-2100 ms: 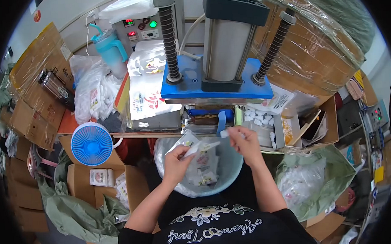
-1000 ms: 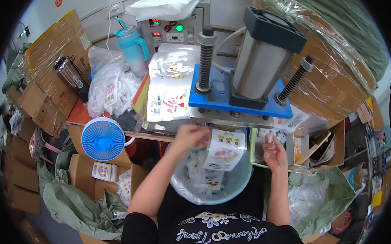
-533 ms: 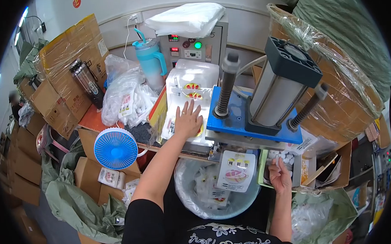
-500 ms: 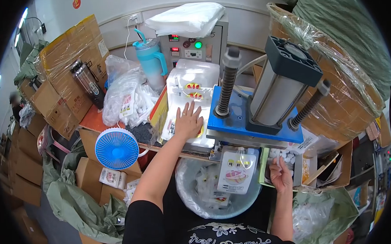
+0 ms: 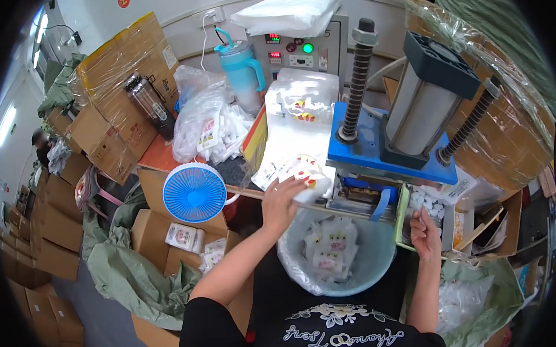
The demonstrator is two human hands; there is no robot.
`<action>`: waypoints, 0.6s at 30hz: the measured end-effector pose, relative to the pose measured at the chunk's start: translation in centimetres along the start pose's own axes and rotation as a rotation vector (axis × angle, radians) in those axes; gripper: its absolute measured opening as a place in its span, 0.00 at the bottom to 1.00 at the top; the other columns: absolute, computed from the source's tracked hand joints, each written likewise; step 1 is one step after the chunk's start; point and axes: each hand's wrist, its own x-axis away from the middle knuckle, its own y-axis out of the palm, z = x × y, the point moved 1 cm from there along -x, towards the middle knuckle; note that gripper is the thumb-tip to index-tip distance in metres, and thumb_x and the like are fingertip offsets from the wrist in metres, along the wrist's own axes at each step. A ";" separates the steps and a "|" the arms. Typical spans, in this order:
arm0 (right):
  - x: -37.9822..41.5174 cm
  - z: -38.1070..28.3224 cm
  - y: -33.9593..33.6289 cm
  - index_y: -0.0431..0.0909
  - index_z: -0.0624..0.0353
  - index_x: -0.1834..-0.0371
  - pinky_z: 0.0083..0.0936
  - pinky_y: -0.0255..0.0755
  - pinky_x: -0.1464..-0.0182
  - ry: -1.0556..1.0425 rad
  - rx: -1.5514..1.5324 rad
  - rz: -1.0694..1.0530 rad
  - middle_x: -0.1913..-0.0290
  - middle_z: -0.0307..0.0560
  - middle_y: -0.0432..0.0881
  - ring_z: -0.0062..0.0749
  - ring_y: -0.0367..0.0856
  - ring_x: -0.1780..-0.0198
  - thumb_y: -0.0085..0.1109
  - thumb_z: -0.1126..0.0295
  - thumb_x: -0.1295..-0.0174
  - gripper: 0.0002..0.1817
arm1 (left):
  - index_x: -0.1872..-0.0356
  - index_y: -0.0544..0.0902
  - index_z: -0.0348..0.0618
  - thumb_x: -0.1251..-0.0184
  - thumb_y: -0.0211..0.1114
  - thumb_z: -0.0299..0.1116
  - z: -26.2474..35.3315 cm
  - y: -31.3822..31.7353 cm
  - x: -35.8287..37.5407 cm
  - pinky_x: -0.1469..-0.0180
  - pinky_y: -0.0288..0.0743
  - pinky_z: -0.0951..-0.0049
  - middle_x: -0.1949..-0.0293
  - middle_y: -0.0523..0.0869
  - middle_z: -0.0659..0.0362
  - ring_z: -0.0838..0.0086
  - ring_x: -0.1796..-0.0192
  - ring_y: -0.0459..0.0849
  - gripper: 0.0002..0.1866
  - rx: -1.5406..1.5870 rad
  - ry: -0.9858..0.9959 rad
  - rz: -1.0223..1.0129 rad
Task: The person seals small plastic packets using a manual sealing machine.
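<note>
At the near end of a stack of printed plastic pouches (image 5: pixel 298 135), my left hand (image 5: pixel 280 204) has its fingers closed on the edge of a clear pouch (image 5: pixel 309 175), which is bent up. My right hand (image 5: pixel 425 236) is held by a green-rimmed box (image 5: pixel 402 214) of small white plastic pieces (image 5: pixel 429 203). Its fingertips are pinched together, and whatever they hold is too small to make out. Between the hands stands a press with a blue plate (image 5: pixel 367 148). Below it, a lined tub (image 5: pixel 378 274) contains several printed pouches (image 5: pixel 331 249).
A blue fan (image 5: pixel 194 193) and an open carton (image 5: pixel 145 232) are on the left. Behind them stand a dark flask (image 5: pixel 150 106), a bag of pouches (image 5: pixel 204 124) and a blue tumbler (image 5: pixel 239 73). A control box (image 5: pixel 334 47) is at the back; a big wrapped carton (image 5: pixel 505 120) stands right.
My left hand has drawn back from the middle of the stack to its near edge, bending a pouch up. The pouch hanging below the press now lies in the tub. The whole view has shifted.
</note>
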 end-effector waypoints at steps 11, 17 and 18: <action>4.8 3.2 10.1 0.77 0.55 0.54 0.10 0.47 0.85 -0.241 0.898 0.073 0.73 0.32 0.74 0.08 0.58 0.85 0.62 0.72 0.36 0.09 | 0.65 0.86 0.35 0.46 0.67 0.21 9.2 0.4 2.5 0.65 0.70 0.82 0.70 0.85 0.63 0.85 0.68 0.77 0.07 0.710 -0.434 -0.140; 4.0 6.2 10.8 0.80 0.58 0.55 0.12 0.58 0.79 -0.245 1.172 -0.175 0.73 0.31 0.76 0.11 0.68 0.80 0.63 0.71 0.37 0.09 | 0.63 0.87 0.35 0.43 0.70 0.27 10.5 3.8 5.8 0.63 0.74 0.78 0.70 0.88 0.57 0.79 0.68 0.83 0.08 0.789 -0.507 -0.318; 4.0 6.2 10.1 0.80 0.58 0.55 0.14 0.61 0.75 -0.233 1.327 -0.214 0.73 0.32 0.76 0.12 0.71 0.77 0.63 0.71 0.38 0.10 | 0.62 0.87 0.36 0.42 0.71 0.29 9.9 4.2 6.1 0.63 0.74 0.77 0.70 0.88 0.56 0.79 0.67 0.83 0.09 0.859 -0.535 -0.349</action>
